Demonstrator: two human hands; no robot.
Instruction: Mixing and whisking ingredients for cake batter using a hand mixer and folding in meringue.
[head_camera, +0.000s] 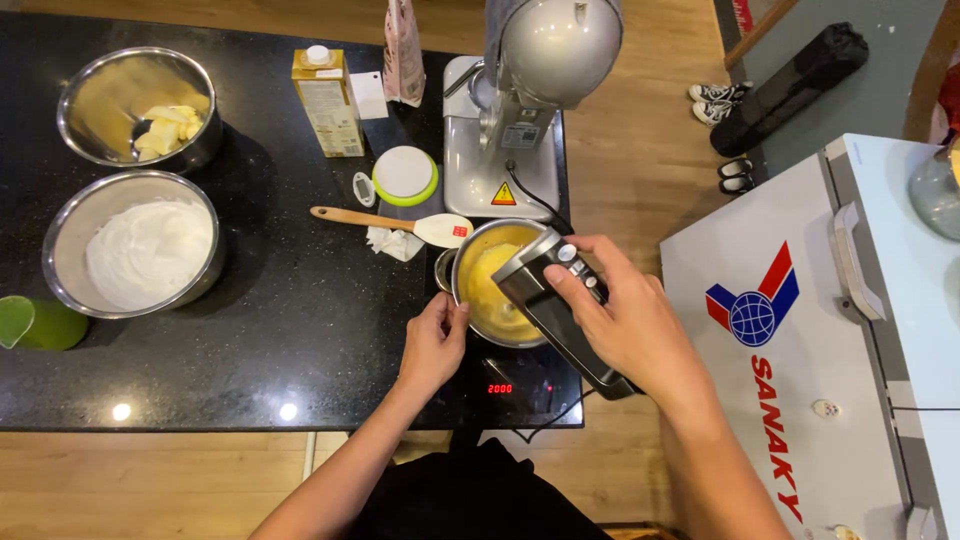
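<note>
At centre frame, a person's right hand (625, 320) clenches a black-and-silver hand mixer (560, 305) over a steel bowl of yellow batter (490, 285), while the left hand (432, 345), fingers curled on the rim, steadies it on the black counter (300, 330). A slip of that grip could tip the bowl and splatter batter. Three steel bowls are counted, plus one carton (328, 102) and one spatula (400, 222).

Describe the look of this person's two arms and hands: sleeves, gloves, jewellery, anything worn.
Both forearms are bare up to the frame's lower edge; no sleeve shows. The left hand and right hand wear no gloves, and no ring, watch or bracelet is visible. A dark garment covers the body between the arms.
</note>
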